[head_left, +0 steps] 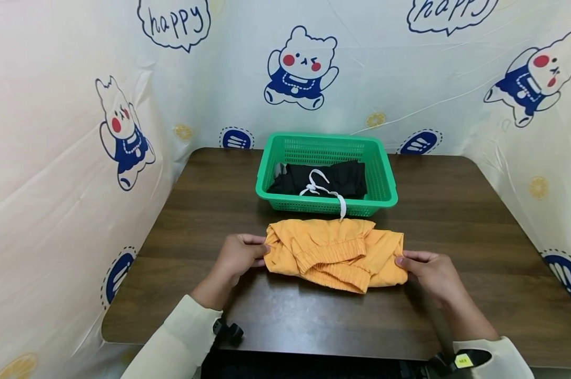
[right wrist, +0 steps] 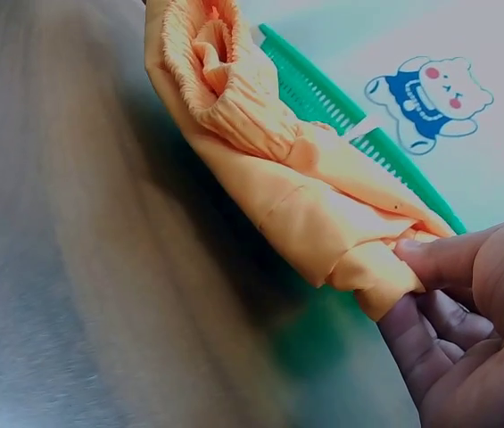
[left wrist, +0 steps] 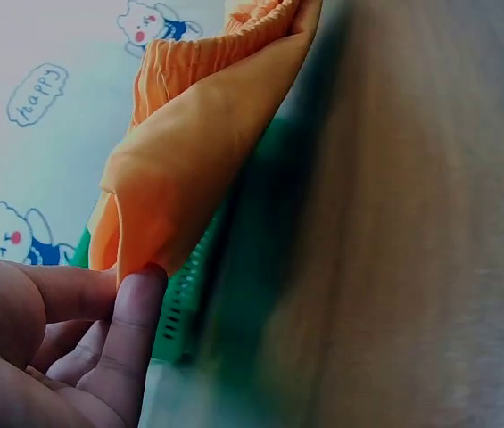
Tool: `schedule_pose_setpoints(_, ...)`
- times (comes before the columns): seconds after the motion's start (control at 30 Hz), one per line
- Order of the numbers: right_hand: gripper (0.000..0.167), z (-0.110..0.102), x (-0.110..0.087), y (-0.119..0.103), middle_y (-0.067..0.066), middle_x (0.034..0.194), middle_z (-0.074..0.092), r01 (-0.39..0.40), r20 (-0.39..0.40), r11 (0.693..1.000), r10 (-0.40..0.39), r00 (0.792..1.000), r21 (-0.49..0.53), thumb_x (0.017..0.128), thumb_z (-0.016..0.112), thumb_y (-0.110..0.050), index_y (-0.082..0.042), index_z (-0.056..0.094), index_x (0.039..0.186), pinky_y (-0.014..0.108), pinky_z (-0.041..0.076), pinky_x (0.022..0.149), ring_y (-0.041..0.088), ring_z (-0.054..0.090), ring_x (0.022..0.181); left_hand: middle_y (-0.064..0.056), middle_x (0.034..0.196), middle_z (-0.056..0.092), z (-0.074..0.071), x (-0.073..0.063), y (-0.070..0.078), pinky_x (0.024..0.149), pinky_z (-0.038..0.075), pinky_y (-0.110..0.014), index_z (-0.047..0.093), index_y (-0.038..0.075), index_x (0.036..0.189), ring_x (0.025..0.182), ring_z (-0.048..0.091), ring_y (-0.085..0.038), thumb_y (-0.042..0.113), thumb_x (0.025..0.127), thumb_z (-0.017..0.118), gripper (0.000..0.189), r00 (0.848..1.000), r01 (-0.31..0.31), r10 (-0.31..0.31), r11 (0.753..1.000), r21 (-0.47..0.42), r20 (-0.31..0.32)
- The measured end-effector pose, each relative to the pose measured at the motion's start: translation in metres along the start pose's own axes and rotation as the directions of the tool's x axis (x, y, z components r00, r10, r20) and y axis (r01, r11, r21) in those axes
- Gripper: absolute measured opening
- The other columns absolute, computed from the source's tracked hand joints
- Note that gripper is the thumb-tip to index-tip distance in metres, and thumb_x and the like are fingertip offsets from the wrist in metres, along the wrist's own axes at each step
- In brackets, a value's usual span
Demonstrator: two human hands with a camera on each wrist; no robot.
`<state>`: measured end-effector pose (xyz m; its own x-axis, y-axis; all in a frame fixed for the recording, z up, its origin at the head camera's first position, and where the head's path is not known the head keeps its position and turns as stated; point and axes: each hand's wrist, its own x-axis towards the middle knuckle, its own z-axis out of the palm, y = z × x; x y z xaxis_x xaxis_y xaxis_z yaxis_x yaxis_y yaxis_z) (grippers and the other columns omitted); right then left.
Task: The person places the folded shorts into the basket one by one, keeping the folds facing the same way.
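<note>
A pair of folded orange shorts (head_left: pixel 332 252), with a gathered elastic waistband, is held by both ends just in front of the green basket. At the left end my left hand (head_left: pixel 240 255) pinches the fabric between thumb and fingers. The right end is pinched by my right hand (head_left: pixel 429 271) in the same way. A white drawstring (head_left: pixel 320 187) runs from the back edge of the shorts over the basket's front rim. Both wrist views show the orange cloth (left wrist: pixel 189 152) stretching away from the pinching fingertips (right wrist: pixel 409 250).
The green plastic basket (head_left: pixel 390 192) stands at the back middle of the brown wooden table (head_left: pixel 195 205). Folded black clothing (head_left: pixel 347 176) and a bit of grey cloth (head_left: pixel 280 169) lie inside it. A printed sheet (head_left: pixel 375 63) hangs behind the table and along both sides.
</note>
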<state>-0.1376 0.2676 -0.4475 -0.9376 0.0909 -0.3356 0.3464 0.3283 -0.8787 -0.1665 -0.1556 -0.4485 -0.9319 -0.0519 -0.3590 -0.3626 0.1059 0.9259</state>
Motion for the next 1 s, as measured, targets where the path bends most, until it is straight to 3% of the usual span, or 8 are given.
schedule_pose_setpoints(0.4,0.054,-0.017,-0.014,-0.033,-0.006,0.101,0.075,0.088,-0.034,0.996,-0.088,0.996,0.003,0.092,0.08,-0.033,0.006,0.068,0.128,0.036,0.061,0.077,0.008,0.071,0.087,-0.018,0.108,0.072,-0.01,-0.014,0.038,0.084,0.059,-0.05,0.075,-0.004,0.109,0.08,0.075,-0.024,0.002,0.091,0.076,0.019,0.998,-0.066,0.066,0.998,0.02,0.015)
schedule_pose_setpoints(0.7,0.059,-0.026,-0.008,-0.07,-0.003,0.098,0.076,0.165,-0.016,0.986,-0.165,0.986,0.019,0.093,0.078,-0.029,0.011,0.062,0.133,0.033,0.061,0.074,0.014,0.074,0.085,-0.016,0.11,0.072,-0.013,-0.007,0.072,0.076,0.061,-0.042,0.077,0.0,0.111,0.083,0.075,-0.025,0.006,0.092,0.077,0.02,0.993,-0.121,0.12,0.99,0.066,0.022)
schedule_pose_setpoints(1.0,0.062,-0.033,-0.007,-0.096,-0.004,0.095,0.076,0.185,-0.007,0.982,-0.186,0.983,-0.033,0.094,0.078,-0.031,0.012,0.059,0.134,0.033,0.061,0.074,0.013,0.075,0.084,-0.016,0.11,0.073,-0.019,-0.009,0.094,0.073,0.062,-0.037,0.077,0.001,0.112,0.085,0.075,-0.025,0.007,0.092,0.078,0.021,0.99,-0.142,0.141,0.986,0.084,0.012)
